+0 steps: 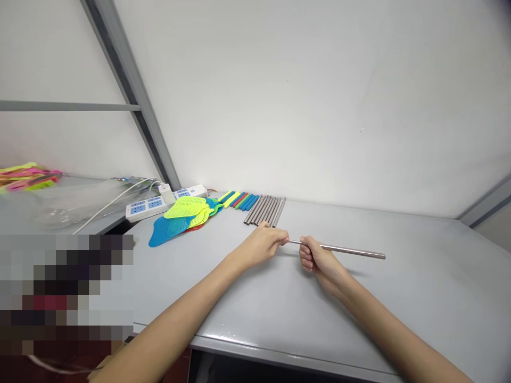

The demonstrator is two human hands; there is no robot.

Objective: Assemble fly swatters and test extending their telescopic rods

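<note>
My right hand (313, 256) is wrapped round a silver metal rod (353, 251), whose thicker part sticks out to the right. At the rod's thin left end, my left hand (264, 243) closes its fingertips on it. The rod is held nearly level above the grey table (255, 306). Just beyond my left hand lies a row of several similar metal rods (265, 209), side by side. Left of them are several coloured handle grips (238, 200) in yellow, blue, red and green. Perforated fly swatter heads (186, 207), yellow, blue and red, overlap in a pile farther left.
A white power strip (146, 209) with a plugged-in adapter and white cable stands behind the swatter heads. On the neighbouring table at left lie clear plastic bags (75, 205) and coloured pieces (30, 175). A white wall (319, 106) rises behind. The lower left is pixelated.
</note>
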